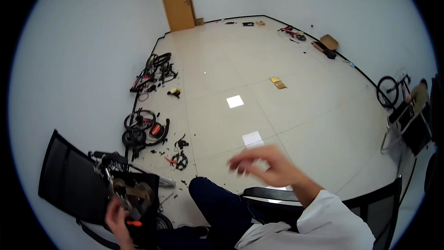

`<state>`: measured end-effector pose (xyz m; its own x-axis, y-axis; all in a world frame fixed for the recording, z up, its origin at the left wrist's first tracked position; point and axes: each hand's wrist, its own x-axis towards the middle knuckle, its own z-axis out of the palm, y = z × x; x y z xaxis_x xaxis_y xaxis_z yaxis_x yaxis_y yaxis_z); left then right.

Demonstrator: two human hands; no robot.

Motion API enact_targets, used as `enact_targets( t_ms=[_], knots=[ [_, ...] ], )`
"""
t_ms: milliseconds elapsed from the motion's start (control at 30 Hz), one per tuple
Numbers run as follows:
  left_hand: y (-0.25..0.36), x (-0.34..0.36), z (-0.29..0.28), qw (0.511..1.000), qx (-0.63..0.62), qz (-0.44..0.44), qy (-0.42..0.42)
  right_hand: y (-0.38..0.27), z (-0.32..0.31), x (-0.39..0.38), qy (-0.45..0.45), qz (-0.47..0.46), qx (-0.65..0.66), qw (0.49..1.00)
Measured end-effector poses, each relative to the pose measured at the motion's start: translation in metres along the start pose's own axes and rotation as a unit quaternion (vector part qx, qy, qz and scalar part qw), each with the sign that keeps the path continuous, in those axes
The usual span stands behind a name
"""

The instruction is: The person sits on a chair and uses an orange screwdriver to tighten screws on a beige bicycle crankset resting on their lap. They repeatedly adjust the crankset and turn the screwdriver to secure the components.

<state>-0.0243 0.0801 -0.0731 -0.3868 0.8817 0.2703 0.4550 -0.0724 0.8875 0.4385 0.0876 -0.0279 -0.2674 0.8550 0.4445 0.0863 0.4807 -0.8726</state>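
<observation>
At the lower left, my left hand (118,224) has its fingers closed at the lower end of a shiny metal bicycle part (121,190). The part rests at a black mesh office chair (71,183), among other dark bicycle parts. An orange-handled tool (134,223) lies just right of that hand; its working end is hidden. My right hand (273,166) is raised above my lap, apart from any object and slightly blurred. Its fingers are loosely curled, a gap showing between thumb and forefinger, and nothing is visible in it.
Loose bicycle wheels (139,120) and a chainring (178,160) lie on the floor along the left wall. Farther back is another pile of bicycle parts (157,69). Gold packets (278,83) lie mid-floor. At right, another person (418,96) is near a bicycle (388,91).
</observation>
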Motion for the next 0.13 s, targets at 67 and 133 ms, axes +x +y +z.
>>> enact_targets(
  t_ms=[67,133],
  knots=[
    [0.07,-0.002,0.028,0.951,0.119,0.28,-0.053,-0.053,-0.044,-0.005,0.077,-0.1,-0.04,0.991],
    [0.054,-0.031,-0.002,0.93,0.068,0.361,-0.02,-0.142,-0.076,-0.023,0.05,-0.22,-0.061,0.972]
  ],
)
